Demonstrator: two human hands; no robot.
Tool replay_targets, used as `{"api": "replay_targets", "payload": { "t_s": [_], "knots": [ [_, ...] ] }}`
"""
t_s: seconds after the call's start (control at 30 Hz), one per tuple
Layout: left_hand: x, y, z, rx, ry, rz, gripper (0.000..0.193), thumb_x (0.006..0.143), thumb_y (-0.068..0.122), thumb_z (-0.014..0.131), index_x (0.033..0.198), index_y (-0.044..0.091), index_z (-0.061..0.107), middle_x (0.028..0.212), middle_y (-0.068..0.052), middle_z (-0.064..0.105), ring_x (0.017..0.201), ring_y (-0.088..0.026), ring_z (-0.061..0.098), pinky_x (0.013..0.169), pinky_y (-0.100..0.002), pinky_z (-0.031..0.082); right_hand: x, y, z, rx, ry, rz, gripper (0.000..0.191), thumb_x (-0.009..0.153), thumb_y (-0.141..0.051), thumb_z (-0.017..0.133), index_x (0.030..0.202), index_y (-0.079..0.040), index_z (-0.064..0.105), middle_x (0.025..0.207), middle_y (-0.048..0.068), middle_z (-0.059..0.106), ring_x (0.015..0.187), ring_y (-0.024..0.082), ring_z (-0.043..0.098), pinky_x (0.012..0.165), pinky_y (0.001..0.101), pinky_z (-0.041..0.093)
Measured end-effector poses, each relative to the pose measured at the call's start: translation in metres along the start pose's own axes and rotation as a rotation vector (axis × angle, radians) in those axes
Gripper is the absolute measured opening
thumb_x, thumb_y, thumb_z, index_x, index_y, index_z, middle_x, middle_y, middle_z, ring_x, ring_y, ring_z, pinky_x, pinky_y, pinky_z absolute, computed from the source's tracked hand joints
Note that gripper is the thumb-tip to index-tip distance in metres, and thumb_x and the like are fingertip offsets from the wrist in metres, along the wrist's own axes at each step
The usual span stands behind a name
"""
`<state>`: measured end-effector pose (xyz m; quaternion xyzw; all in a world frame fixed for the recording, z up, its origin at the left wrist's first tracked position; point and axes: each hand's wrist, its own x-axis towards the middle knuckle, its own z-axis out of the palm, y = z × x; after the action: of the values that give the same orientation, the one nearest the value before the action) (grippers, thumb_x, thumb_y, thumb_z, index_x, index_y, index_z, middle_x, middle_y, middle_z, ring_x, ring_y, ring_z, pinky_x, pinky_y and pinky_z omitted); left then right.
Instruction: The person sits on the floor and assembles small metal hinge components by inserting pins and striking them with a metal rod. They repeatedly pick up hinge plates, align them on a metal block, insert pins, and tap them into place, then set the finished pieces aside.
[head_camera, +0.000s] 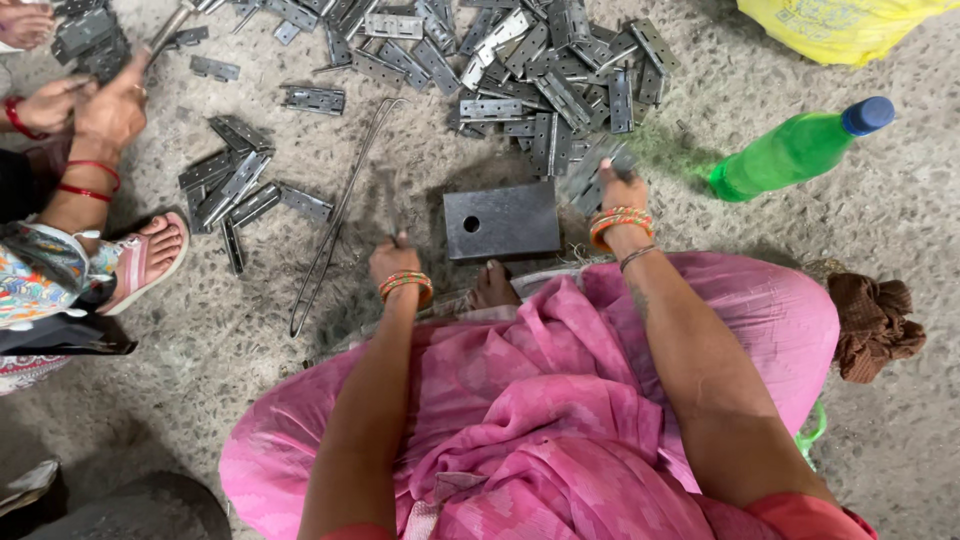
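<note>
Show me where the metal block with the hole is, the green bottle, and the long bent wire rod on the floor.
metal block (510, 222): head view, on its flat top face, right of the hole.
green bottle (785, 155): head view, on the middle of its green body.
wire rod (340, 215): head view, midway along its length.

1. Green plastic bottle (795, 152) with a blue cap, lying on its side on the speckled floor (880, 240).
2. Yellow bag (835, 25) at the top edge.
3. Brown cloth bundle (875, 315) on the right.
4. Co-worker's sandalled foot (150, 255) on the left.
</note>
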<state>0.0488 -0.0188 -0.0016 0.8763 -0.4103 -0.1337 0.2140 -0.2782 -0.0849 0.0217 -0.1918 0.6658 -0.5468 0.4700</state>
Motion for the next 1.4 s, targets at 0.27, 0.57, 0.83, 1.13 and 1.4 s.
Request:
{"api": "replay_targets", "payload": {
  "t_s": [0.27,0.57,0.83,1.13,1.4],
  "knots": [
    [0.003,0.067,0.019,0.135,0.053,0.441,0.029,0.089,0.028,0.072,0.112,0.010,0.070,0.106,-0.024,0.072,0.094,-0.044,0.068,0.083,-0.054,0.054,0.034,-0.030,-0.012,0.365,0.161,-0.201,0.020,0.090,-0.011,0.076,0.107,-0.004,0.072,0.094,0.002,0.077,0.077,0.014,0.065,0.072,0.0322,0.053],
    [-0.030,0.221,0.081,0.006,-0.274,0.420,0.059,0.078,0.032,0.087,0.117,0.001,0.056,0.118,-0.026,0.064,0.105,-0.048,0.065,0.088,-0.053,0.054,0.042,-0.023,-0.016,0.109,0.386,-0.121,0.026,0.083,-0.003,0.077,0.108,0.000,0.070,0.098,0.006,0.077,0.077,0.015,0.068,0.072,0.0323,0.054],
    [-0.022,0.237,0.086,-0.110,-0.248,0.169,0.086,0.048,0.026,0.104,0.118,0.005,0.059,0.127,-0.026,0.057,0.107,-0.046,0.063,0.088,-0.051,0.053,0.046,-0.019,-0.010,0.084,0.326,-0.088,0.029,0.084,-0.004,0.077,0.111,0.000,0.067,0.100,0.007,0.077,0.082,0.016,0.069,0.076,0.0318,0.053],
    [-0.006,0.230,0.087,-0.222,-0.310,0.203,0.035,0.074,0.031,0.087,0.100,0.009,0.079,0.100,-0.017,0.076,0.093,-0.034,0.074,0.085,-0.042,0.058,0.046,-0.011,-0.007,0.051,0.277,-0.064,0.026,0.085,-0.006,0.076,0.109,0.000,0.070,0.099,0.008,0.077,0.081,0.017,0.069,0.073,0.0332,0.055],
    [-0.015,0.223,0.052,-0.537,-0.359,0.190,0.023,0.081,0.026,0.079,0.094,0.007,0.076,0.087,-0.015,0.077,0.080,-0.036,0.074,0.071,-0.046,0.056,0.029,-0.022,0.011,0.164,0.043,0.155,0.045,0.086,-0.034,0.083,0.118,-0.004,0.069,0.104,0.005,0.076,0.085,0.017,0.070,0.077,0.0345,0.058]
  ]
}}
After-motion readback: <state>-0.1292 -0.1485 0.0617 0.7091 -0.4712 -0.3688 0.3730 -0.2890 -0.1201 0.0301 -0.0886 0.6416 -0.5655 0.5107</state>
